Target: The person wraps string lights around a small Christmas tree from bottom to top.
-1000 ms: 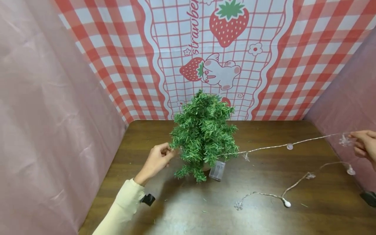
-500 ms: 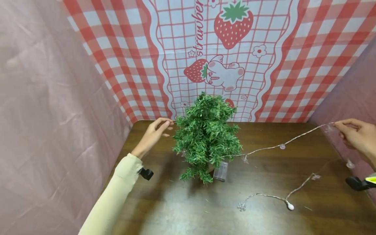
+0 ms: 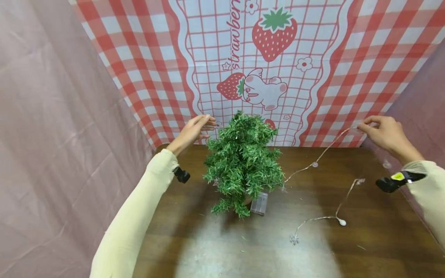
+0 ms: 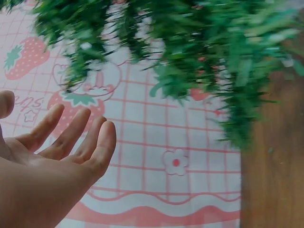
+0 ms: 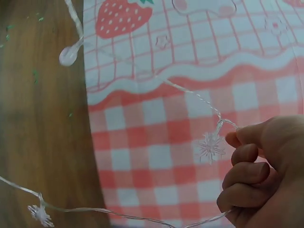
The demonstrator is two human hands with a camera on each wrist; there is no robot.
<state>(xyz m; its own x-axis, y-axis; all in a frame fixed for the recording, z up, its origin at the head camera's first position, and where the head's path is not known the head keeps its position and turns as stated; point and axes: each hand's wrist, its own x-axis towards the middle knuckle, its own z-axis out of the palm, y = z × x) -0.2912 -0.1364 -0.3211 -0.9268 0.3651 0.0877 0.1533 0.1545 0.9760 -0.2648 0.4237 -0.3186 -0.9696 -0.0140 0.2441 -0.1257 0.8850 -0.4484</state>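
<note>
A small artificial Christmas tree [image 3: 243,162] stands on the wooden table. From its lower right side a string of fairy lights [image 3: 326,150] rises to my right hand [image 3: 386,133], which pinches the wire between thumb and forefinger. Close by those fingertips hangs a clear snowflake light [image 5: 209,146]. The string's far end droops onto the table, with a round bulb [image 3: 342,222] and a snowflake tip [image 3: 294,239]. My left hand [image 3: 194,131] is beside the upper left of the tree, holding nothing; its fingers are relaxed in the left wrist view, palm up under the blurred branches [image 4: 190,52].
A clear battery box [image 3: 259,204] lies at the tree's base on the right. Behind the table [image 3: 215,247] hangs a red checked strawberry cloth [image 3: 274,38]. Pink curtains [image 3: 62,135] enclose both sides. Fallen green needles [image 3: 361,247] lie on the tabletop.
My left hand has left the tree's lower left side and moved up toward its top. My right hand has come inward and up, lifting the light string.
</note>
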